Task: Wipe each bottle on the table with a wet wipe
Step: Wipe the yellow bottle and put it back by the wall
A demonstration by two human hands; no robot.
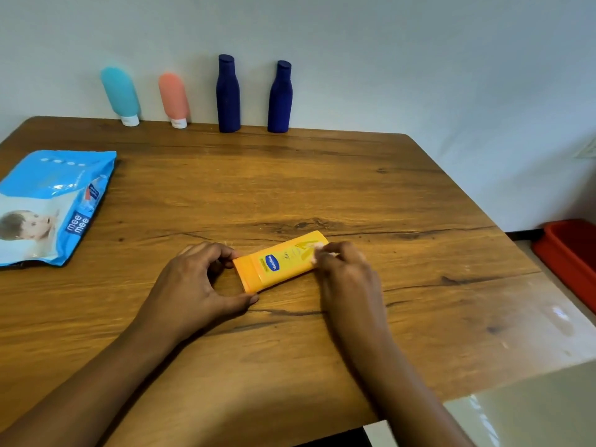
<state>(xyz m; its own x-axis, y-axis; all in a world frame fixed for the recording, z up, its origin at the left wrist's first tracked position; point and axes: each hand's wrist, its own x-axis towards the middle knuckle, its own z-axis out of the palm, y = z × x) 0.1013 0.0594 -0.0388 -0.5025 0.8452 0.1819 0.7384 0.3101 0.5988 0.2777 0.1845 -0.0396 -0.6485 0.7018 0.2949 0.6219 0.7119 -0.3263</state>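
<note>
A yellow lotion bottle (280,261) lies on its side in the middle of the wooden table (322,188). My left hand (200,282) grips its cap end between thumb and fingers. My right hand (346,269) holds a small white wet wipe (317,248) against the bottle's far end; most of the wipe is hidden under my fingers. Along the back edge by the wall stand a teal tube (121,95), a pink tube (174,98) and two dark blue bottles (228,95) (280,98).
A blue pack of wet wipes (51,204) lies flat at the table's left edge. A red plastic bin (571,256) sits on the floor beyond the table's right side. The wall runs close behind the row of bottles.
</note>
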